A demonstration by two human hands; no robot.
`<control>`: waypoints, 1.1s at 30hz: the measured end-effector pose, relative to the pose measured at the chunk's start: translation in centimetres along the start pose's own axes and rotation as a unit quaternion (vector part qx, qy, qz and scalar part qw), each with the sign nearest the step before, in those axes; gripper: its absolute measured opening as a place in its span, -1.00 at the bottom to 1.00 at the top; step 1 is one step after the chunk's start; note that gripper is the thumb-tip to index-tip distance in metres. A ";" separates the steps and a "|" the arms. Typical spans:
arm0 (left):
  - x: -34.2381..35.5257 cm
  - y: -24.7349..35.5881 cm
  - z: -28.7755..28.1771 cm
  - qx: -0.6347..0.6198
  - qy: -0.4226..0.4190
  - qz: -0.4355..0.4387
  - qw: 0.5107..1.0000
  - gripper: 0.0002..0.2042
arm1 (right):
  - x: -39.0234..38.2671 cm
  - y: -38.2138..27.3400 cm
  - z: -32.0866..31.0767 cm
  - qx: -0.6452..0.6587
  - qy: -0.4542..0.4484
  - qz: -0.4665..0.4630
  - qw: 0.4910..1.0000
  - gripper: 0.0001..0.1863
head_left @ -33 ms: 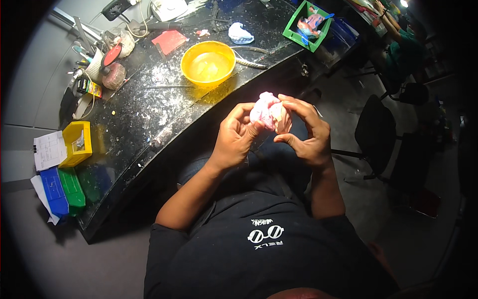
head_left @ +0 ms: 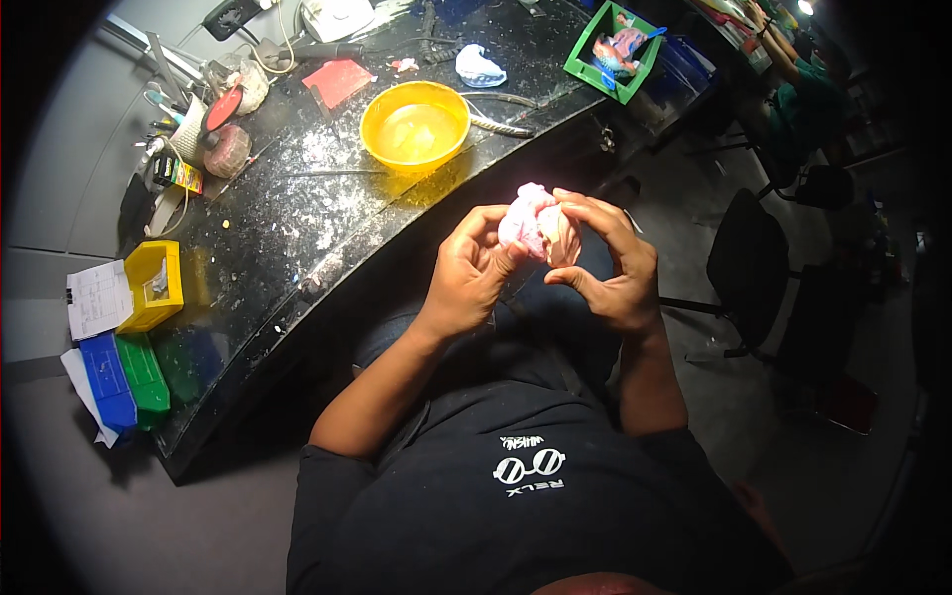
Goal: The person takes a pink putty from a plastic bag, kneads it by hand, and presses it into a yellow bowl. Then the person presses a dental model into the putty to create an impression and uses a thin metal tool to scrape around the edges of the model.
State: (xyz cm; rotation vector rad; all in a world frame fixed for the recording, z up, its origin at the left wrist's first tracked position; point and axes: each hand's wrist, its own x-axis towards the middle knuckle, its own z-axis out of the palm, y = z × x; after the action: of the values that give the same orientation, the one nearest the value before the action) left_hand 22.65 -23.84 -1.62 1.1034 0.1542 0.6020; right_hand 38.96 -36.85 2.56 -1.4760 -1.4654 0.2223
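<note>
Between my two hands, in front of the dark worktop's edge, is a lumpy pink piece (head_left: 526,223), resembling a moulded cast, with a peach-tan piece (head_left: 562,238) against its right side. My left hand (head_left: 466,268) grips the pink piece from the left, thumb at its lower side. My right hand (head_left: 610,263) has its fingers curled over the top of the tan piece and its thumb at the bottom. Beyond them on the worktop stands a yellow bowl (head_left: 377,149) containing liquid.
The black worktop (head_left: 278,198) carries a pale blue mould (head_left: 480,69), red sheet (head_left: 332,84), cables, tools (head_left: 226,149) and a green tray (head_left: 625,89) of pieces. Coloured bins (head_left: 144,377) sit left. An office chair (head_left: 744,268) is right; a co-worker (head_left: 798,109) works at upper right.
</note>
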 end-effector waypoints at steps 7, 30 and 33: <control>-0.1 0.5 0.0 0.032 0.001 0.031 0.999 -0.61 | 0.3 -0.6 0.4 -0.018 0.002 0.004 1.000 -0.27; -0.7 5.0 -1.8 -0.042 0.062 -0.016 0.997 -0.66 | -0.9 -0.5 -1.3 0.726 0.054 0.198 0.656 -0.16; 0.8 10.7 -3.0 -0.057 0.077 0.118 0.988 -0.69 | -0.5 -1.0 -1.6 0.744 0.039 0.184 0.642 -0.13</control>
State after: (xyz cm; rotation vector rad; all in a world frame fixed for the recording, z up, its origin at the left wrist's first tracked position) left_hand 18.03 -17.72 6.51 0.9700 0.1226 0.8985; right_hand 39.30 -38.32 3.82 -0.2898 -0.4077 1.2481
